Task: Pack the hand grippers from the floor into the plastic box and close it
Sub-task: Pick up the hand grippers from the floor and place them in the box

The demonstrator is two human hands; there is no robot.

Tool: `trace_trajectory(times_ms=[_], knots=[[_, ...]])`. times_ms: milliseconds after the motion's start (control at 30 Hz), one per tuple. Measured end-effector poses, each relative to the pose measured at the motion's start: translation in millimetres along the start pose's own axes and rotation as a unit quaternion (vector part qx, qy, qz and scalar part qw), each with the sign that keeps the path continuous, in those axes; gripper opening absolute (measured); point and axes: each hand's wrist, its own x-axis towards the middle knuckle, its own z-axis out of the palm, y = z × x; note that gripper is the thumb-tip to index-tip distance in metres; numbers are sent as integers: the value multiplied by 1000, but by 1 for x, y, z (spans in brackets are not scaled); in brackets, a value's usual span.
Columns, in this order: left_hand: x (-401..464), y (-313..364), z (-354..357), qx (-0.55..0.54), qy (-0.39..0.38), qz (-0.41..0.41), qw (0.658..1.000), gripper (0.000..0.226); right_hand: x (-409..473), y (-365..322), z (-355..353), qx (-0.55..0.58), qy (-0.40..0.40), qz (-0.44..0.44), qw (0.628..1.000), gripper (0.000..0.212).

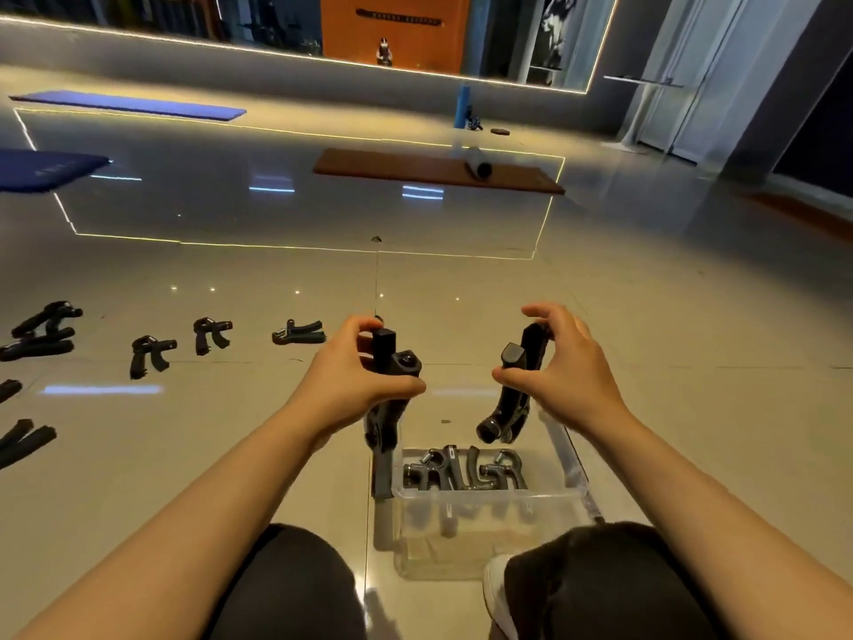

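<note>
A clear plastic box stands on the floor between my knees, with several black hand grippers lying in it. My left hand holds a black hand gripper upright over the box's left edge. Above the box's far right part, my right hand holds another black hand gripper, knob end down. More grippers lie on the floor to the left: one nearest, then, and a pair at the far left.
Further grippers lie at the left edge. Blue mats lie far left, a brown mat with a roller lies ahead. A mirrored wall runs along the back. My knees flank the box.
</note>
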Motion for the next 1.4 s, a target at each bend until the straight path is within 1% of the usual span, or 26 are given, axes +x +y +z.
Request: trace_trajectory(times_ms=[100, 233, 367, 467, 500, 567, 633, 733, 800, 933, 1033, 1167, 1200, 1300, 1400], knots=[[26, -22, 28, -14, -49, -16, 999, 78, 18, 41, -6, -83, -41, 10, 996, 73], [61, -53, 74, 57, -108, 1, 993, 81, 34, 107, 9, -151, -81, 29, 985, 85], [91, -87, 112, 102, -143, 15, 984, 82, 36, 166, 38, -216, -121, 18, 969, 83], [91, -132, 138, 111, -118, -8, 987, 81, 37, 201, 69, -293, -161, -49, 941, 75], [86, -147, 144, 114, -103, -17, 988, 80, 37, 211, 79, -308, -174, -75, 932, 71], [80, -177, 154, 137, -75, -27, 987, 78, 39, 233, 104, -317, -183, -100, 925, 68], [79, -198, 161, 169, -44, -15, 985, 74, 41, 252, 127, -319, -185, -97, 924, 69], [85, -219, 167, 227, -18, 42, 973, 73, 46, 274, 151, -330, -181, -72, 924, 67], [87, -227, 168, 259, -25, 64, 963, 73, 49, 284, 161, -351, -202, -61, 912, 62], [83, -230, 169, 295, -45, 69, 952, 72, 52, 292, 167, -389, -255, -64, 883, 55], [82, -229, 170, 309, -51, 65, 948, 73, 60, 287, 166, -414, -255, -79, 870, 54], [82, -227, 172, 325, -48, 55, 943, 72, 76, 279, 170, -467, -249, -122, 839, 52], [81, -227, 173, 328, -48, 54, 942, 73, 78, 278, 172, -484, -256, -122, 827, 50], [82, -224, 174, 328, -37, 56, 942, 74, 75, 282, 182, -554, -294, -124, 769, 43], [82, -225, 174, 331, -30, 57, 941, 73, 68, 285, 188, -582, -311, -118, 742, 43]])
